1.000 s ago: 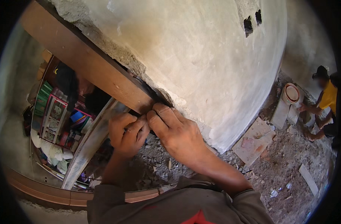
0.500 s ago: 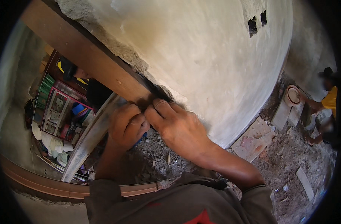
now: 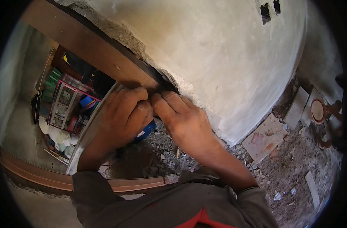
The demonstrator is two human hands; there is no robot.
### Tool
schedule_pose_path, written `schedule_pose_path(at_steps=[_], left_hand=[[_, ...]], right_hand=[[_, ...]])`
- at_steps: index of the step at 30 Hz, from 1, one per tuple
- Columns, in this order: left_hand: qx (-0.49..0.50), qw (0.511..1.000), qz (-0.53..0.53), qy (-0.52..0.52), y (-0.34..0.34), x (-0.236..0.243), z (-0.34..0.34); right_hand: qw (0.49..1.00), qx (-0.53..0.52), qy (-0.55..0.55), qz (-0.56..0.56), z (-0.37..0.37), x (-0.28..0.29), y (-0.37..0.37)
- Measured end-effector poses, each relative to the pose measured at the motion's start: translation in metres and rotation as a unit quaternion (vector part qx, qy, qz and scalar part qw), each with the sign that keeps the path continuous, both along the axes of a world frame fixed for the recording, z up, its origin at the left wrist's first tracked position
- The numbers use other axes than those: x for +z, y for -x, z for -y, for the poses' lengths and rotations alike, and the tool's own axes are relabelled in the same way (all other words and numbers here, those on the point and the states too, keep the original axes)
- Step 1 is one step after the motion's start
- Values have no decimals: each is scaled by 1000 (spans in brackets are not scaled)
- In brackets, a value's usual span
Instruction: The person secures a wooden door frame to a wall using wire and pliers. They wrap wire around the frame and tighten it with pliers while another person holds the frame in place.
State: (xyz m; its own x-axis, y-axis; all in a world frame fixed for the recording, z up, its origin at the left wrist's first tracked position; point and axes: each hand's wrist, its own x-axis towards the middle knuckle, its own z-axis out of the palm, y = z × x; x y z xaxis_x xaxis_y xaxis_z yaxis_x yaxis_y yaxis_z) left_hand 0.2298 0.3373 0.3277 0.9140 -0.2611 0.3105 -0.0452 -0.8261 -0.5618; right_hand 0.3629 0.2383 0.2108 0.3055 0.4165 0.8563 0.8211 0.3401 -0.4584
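Observation:
My left hand (image 3: 124, 114) and my right hand (image 3: 183, 123) meet at the brown wooden frame post (image 3: 101, 57), near its lower visible stretch. The fingers of both are curled in and pinched together, the knuckles almost touching. Whatever is between the fingertips is hidden behind them. My right fingertips sit by the dark gap between the post and the broken edge of the plastered wall (image 3: 226, 64). A thin string (image 3: 37, 121) runs down at the left, apart from my hands.
Rubble (image 3: 169, 152) covers the ground below, with a blue object (image 3: 146, 132) in it. A pink-edged rack (image 3: 64, 102) stands beyond the post. At right lie boards (image 3: 266, 136) and a round bucket (image 3: 317, 111), with another person partly in shadow there.
My view has shifted slightly. The left hand has turned, its forearm swinging outward to the left, while the right stays at the post. The person at right has moved farther toward the rim.

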Motion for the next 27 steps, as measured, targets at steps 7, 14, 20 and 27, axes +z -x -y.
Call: schedule_pose_path(at_steps=[7, 14, 20, 27], left_hand=[[-28, 988, 122, 85, 8, -28, -9], [-77, 992, 93, 33, 8, -22, -22], [-65, 990, -9, -127, 3, 9, -10], [-73, 967, -159, -186, -28, 40, 3]], right_hand=[[998, 12, 24, 48, 4, 17, -8], [998, -6, 45, 40, 0, 12, -2], [998, -7, -31, -52, -13, -7, 13], [979, -27, -138, -149, -39, -28, 33]])
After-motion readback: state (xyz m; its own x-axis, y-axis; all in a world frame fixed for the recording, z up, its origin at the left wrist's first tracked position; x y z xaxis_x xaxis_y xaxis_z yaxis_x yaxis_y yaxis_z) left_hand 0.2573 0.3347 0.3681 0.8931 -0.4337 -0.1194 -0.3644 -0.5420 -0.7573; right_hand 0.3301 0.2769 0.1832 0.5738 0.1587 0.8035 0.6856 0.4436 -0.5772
